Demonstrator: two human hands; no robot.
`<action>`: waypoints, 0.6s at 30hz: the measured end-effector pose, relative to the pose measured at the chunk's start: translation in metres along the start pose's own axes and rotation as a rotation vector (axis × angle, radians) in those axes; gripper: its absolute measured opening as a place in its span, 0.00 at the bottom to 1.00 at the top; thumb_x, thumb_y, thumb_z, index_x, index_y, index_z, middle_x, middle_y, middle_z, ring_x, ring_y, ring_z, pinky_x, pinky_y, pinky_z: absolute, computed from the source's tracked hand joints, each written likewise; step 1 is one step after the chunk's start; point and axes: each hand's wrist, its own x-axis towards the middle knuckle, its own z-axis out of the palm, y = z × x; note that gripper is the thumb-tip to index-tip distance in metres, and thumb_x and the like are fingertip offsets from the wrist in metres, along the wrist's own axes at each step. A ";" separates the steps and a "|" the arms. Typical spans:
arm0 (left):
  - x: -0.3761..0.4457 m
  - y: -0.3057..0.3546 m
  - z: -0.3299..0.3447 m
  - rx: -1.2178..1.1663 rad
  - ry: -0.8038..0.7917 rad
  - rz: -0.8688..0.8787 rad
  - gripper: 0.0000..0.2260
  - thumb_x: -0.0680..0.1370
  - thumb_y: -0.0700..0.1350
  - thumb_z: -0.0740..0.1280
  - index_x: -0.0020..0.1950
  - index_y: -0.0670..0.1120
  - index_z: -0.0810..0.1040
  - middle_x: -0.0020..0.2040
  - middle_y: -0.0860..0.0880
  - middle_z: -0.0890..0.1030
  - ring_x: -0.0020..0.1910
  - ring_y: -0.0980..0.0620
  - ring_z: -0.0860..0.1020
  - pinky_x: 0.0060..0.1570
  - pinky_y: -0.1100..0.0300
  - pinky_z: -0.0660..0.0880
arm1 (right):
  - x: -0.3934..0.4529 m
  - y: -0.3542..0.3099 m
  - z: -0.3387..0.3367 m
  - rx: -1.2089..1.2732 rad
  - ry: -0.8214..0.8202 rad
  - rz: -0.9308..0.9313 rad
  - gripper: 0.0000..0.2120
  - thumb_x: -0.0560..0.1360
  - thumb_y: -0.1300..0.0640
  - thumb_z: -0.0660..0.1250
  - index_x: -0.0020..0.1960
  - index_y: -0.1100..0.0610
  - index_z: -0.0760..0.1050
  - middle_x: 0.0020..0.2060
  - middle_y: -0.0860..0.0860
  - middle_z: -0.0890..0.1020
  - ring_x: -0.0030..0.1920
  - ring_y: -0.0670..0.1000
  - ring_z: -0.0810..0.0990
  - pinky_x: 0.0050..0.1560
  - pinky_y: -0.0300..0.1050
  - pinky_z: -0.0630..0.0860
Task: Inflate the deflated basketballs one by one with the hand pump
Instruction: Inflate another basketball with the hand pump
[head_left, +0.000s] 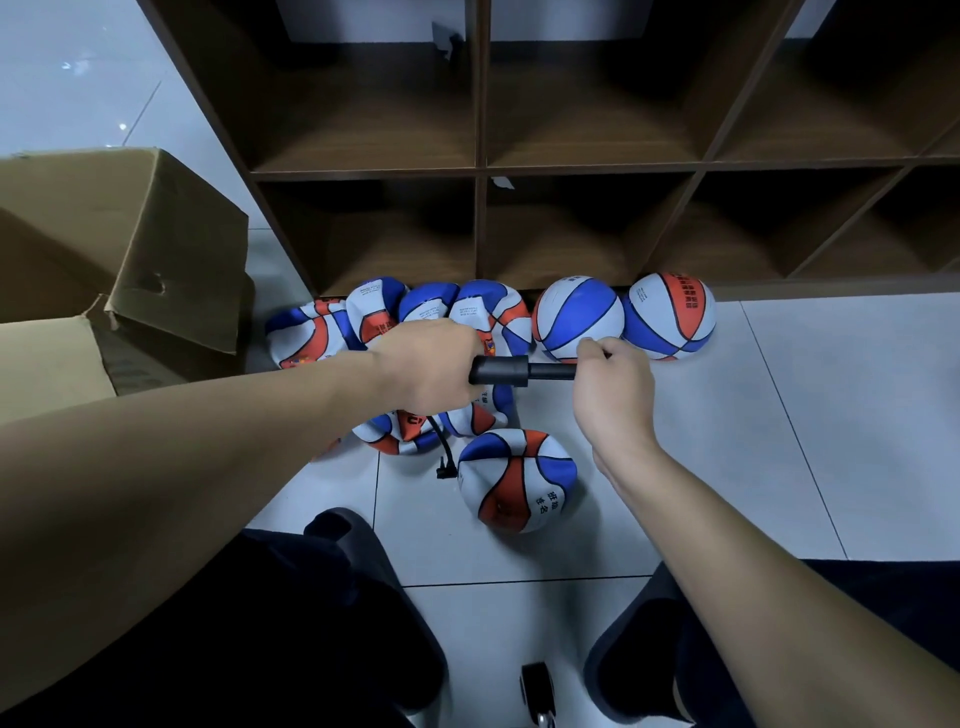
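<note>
So we've got our left hand (431, 364) wrapped around the pump (498, 370) barrel and our right hand (615, 384) gripping its handle, held level above a half-flat basketball (517, 480) on the floor tiles (779, 441), hose (441, 452) dangling beside it, more balls (579, 318) lined against the shelf (480, 166).

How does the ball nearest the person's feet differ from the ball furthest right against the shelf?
The nearest ball is slack and creased; the far-right ball is round and full. The nearest ball lies alone on the open tiles, the far-right ball against the shelf base. Both share blue, white and orange panels.
</note>
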 end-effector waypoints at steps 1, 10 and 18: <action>0.000 0.003 0.000 0.008 0.006 0.003 0.10 0.80 0.51 0.67 0.40 0.52 0.76 0.33 0.50 0.78 0.31 0.49 0.76 0.31 0.56 0.71 | -0.002 -0.001 0.001 0.005 -0.008 0.000 0.19 0.83 0.60 0.61 0.35 0.56 0.60 0.30 0.50 0.65 0.32 0.51 0.62 0.33 0.47 0.61; 0.002 0.017 0.005 0.016 0.016 0.048 0.09 0.80 0.54 0.68 0.42 0.53 0.78 0.34 0.51 0.79 0.32 0.50 0.78 0.30 0.57 0.70 | -0.018 -0.001 0.016 0.003 -0.087 -0.005 0.18 0.85 0.54 0.61 0.38 0.56 0.66 0.32 0.49 0.71 0.33 0.49 0.68 0.34 0.43 0.66; 0.006 0.008 0.004 0.036 0.000 0.096 0.10 0.81 0.55 0.67 0.43 0.52 0.79 0.34 0.51 0.80 0.32 0.50 0.78 0.31 0.56 0.71 | -0.001 0.012 0.020 0.127 -0.204 0.161 0.16 0.85 0.50 0.64 0.40 0.54 0.71 0.30 0.48 0.68 0.33 0.51 0.67 0.37 0.48 0.69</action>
